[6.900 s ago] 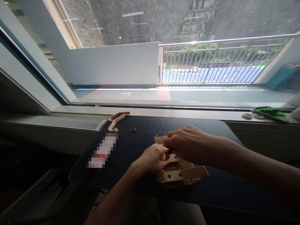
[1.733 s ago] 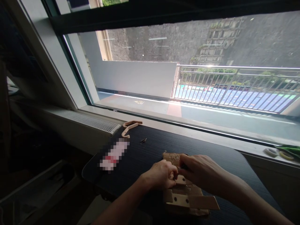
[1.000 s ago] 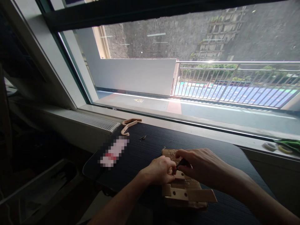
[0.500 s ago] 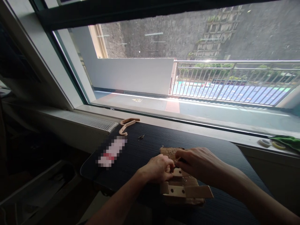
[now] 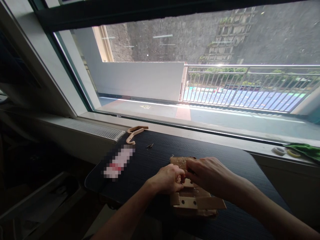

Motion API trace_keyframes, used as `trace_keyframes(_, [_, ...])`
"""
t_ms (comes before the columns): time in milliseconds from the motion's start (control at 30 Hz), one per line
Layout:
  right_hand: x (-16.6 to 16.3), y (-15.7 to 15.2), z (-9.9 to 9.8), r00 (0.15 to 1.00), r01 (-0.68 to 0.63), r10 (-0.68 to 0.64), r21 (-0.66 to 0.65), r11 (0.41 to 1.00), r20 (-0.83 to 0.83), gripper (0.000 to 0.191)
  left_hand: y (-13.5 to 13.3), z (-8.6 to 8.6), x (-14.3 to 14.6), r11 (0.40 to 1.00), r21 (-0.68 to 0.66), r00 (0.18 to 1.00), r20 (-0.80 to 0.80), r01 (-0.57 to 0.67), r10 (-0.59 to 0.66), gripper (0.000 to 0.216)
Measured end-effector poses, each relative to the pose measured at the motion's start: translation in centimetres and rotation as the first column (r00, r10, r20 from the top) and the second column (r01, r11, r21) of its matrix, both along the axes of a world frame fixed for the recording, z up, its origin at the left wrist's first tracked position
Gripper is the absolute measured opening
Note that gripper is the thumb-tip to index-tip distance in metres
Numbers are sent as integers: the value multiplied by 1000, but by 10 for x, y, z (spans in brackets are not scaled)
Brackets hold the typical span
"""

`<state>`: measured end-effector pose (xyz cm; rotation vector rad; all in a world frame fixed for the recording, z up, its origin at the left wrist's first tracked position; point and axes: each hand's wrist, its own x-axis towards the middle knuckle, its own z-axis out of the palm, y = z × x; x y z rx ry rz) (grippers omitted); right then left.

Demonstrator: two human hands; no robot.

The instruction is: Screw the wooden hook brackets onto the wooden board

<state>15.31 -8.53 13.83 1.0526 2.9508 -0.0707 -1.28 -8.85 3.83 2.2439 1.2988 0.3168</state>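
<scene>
A worn wooden board (image 5: 207,195) lies on the dark table, pitted with small holes. Across its near part sits a bent wooden piece (image 5: 188,202) with two dark screw holes. Just behind it is a second wooden piece (image 5: 188,183), partly hidden by my fingers. My left hand (image 5: 167,178) is closed at the left end of this second piece, its fingers curled against it. Over the same piece, my right hand (image 5: 211,171) has its fingers pinched together close to my left fingertips. What the right fingers hold is hidden.
Two curved wooden hooks (image 5: 135,133) lie at the table's far left corner. Several screws (image 5: 150,146) are nearby, and a blurred pinkish item (image 5: 118,164) lies on the left. Tape rolls (image 5: 278,151) and a green cloth (image 5: 303,151) rest on the windowsill at right.
My right fingers have turned slightly, and a dark spot seen below them before is now covered. My left hand stays in place. The view has shifted a little.
</scene>
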Motion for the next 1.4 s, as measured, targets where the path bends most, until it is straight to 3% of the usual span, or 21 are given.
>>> trace_keyframes(267, [3, 3, 6, 999, -32, 31, -35, 999, -22, 20, -1, 4, -2, 1000, -2, 1000, 17, -10, 10, 12])
trace_keyframes(667, [-2, -1, 0, 999, -34, 34, 12, 999, -14, 5, 0, 0, -3, 1000, 25, 1000, 7, 8, -9, 11])
trace_keyframes(900, [-6, 3, -1, 996, -80, 82, -76, 994, 31, 22, -3, 4, -1, 1000, 3, 999, -27, -19, 19, 11])
trace_keyframes(1233, [-6, 0, 3, 998, 14, -13, -16, 1000, 62, 6, -1, -4, -2, 1000, 27, 1000, 17, -3, 3, 12])
trace_keyframes(1400, [-3, 1, 12, 999, -38, 39, -68, 997, 5, 19, -3, 3, 0, 1000, -1, 1000, 15, -19, 19, 11])
